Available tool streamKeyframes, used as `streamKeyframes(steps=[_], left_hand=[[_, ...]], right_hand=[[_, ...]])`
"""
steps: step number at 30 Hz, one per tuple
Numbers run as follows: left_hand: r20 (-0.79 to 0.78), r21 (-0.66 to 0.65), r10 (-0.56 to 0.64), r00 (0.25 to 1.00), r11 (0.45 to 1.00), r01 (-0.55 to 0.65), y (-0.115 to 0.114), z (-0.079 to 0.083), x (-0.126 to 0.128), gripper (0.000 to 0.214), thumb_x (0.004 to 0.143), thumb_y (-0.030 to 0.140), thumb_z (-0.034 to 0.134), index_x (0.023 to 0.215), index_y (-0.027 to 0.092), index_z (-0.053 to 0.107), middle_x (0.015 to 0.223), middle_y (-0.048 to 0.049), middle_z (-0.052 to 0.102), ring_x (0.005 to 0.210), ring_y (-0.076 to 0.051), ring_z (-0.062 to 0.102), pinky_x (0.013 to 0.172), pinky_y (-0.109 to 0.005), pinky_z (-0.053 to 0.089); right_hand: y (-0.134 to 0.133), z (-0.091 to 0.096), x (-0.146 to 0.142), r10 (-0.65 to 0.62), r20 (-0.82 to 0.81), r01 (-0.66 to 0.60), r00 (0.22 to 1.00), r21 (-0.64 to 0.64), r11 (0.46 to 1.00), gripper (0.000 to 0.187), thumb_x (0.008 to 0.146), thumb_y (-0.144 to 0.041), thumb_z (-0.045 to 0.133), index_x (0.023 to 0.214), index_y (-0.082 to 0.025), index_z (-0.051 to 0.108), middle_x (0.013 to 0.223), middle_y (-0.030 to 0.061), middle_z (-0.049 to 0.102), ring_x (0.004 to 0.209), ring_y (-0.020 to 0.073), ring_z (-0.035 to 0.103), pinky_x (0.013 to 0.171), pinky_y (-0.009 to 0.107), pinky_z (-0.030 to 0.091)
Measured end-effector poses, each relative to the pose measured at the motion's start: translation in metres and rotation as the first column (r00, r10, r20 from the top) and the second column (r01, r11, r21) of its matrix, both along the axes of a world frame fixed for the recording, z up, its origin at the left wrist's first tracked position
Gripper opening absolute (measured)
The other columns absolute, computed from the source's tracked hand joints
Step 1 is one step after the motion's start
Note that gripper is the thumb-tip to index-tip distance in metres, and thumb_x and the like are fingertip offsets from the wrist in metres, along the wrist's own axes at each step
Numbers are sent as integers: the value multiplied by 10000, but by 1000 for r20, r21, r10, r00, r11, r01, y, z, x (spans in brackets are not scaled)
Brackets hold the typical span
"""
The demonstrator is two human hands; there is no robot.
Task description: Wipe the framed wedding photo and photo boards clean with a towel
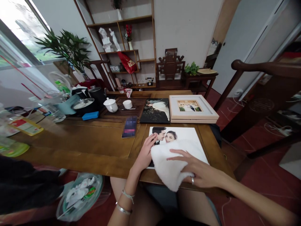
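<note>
A large photo print (185, 135) of a couple lies flat on the wooden table (94, 141) in front of me. My right hand (199, 171) rests on a white fluffy cloth (170, 164) that covers the print's lower part, fingers spread over the cloth. My left hand (145, 152) lies flat on the print's left edge, fingers stretched out, with bracelets on the wrist.
Behind the print lie a dark photo panel (156, 110) and a framed picture (191, 108) on a box. A phone (129, 126), teacups, a kettle and a tea tray stand at the left. A bin (80, 196) sits under the table's edge. A wooden chair (258, 91) is at the right.
</note>
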State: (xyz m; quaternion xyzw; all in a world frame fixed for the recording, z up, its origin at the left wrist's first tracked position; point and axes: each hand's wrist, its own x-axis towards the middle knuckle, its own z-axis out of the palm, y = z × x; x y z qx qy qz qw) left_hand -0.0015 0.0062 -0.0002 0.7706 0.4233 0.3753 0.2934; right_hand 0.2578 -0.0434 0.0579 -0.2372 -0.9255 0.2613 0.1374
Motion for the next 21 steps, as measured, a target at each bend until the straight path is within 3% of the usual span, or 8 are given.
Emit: streamKeyframes(steps=[4, 9, 12, 16, 21], left_hand=[[-4, 3, 6, 1000, 1000, -6, 0, 1, 0, 423, 952, 242, 384, 1366, 256, 469, 1464, -74, 423, 1387, -216, 313, 1163, -479, 231], [-14, 21, 18, 1000, 1000, -18, -1, 0, 1, 412, 964, 216, 332, 1343, 234, 492, 1453, -82, 429, 1383, -193, 317, 1167, -465, 239], [-12, 33, 10, 1000, 999, -9, -1, 0, 1, 421, 966, 213, 327, 1363, 241, 464, 1464, -78, 416, 1384, -187, 314, 1170, -468, 231], [-21, 17, 25, 999, 1000, -25, -1, 1, 3, 416, 966, 213, 326, 1350, 230, 483, 1455, -85, 427, 1382, -198, 315, 1165, -472, 239], [-24, 27, 1, 1000, 1000, 0, -1, 1, 0, 434, 945, 262, 411, 1375, 240, 460, 1458, -98, 424, 1384, -235, 315, 1154, -480, 252]], right_hand=[[18, -5, 7, 33, -24, -32, 999, 31, 999, 324, 897, -404, 554, 1171, -254, 640, 1499, 80, 348, 1402, 259, 223, 1131, 484, 207], [68, -10, 21, -108, 45, 101, 993, 144, 984, 301, 896, -461, 538, 1081, -268, 677, 1462, 94, 406, 1392, 300, 247, 1096, 629, -24], [84, -10, 23, -188, 65, 177, 980, 145, 973, 301, 931, -424, 483, 1116, -264, 657, 1451, 115, 417, 1400, 286, 230, 1093, 632, -7], [70, -9, 15, -188, 83, 178, 979, 117, 977, 279, 942, -344, 454, 1124, -251, 645, 1466, 125, 389, 1410, 272, 200, 1101, 619, 10], [20, -3, 0, 35, 101, -44, 994, 90, 995, 263, 915, -252, 453, 1105, -268, 635, 1480, 50, 385, 1427, 263, 128, 1093, 619, -75]])
